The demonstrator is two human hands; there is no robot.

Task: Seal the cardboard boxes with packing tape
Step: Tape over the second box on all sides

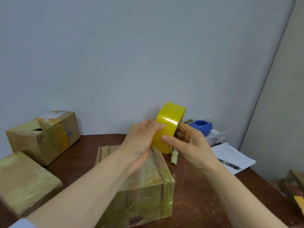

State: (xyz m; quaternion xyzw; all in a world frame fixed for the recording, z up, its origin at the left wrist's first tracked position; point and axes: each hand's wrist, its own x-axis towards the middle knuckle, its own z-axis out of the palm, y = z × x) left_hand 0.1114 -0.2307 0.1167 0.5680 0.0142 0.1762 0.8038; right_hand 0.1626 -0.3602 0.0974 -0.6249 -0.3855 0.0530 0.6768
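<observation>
A yellow roll of packing tape (169, 122) is held up above the table between both hands. My left hand (141, 142) grips its left side, fingers curled over the roll. My right hand (189, 142) holds the right side, thumb pressed on the tape's outer face. Directly below the hands sits a cardboard box (148, 186) covered in yellowish tape, a barcode label on its near side. Two more cardboard boxes stand at the left: one with a torn top (44, 137) near the wall, another taped one (23, 181) at the near left edge.
On the brown table (197, 203), a blue tape dispenser (201, 126) sits in a clear tray at the back right. A sheet of paper (233, 155) with a pen (230, 164) lies beside it. A crumpled tape scrap (174, 157) lies by the middle box.
</observation>
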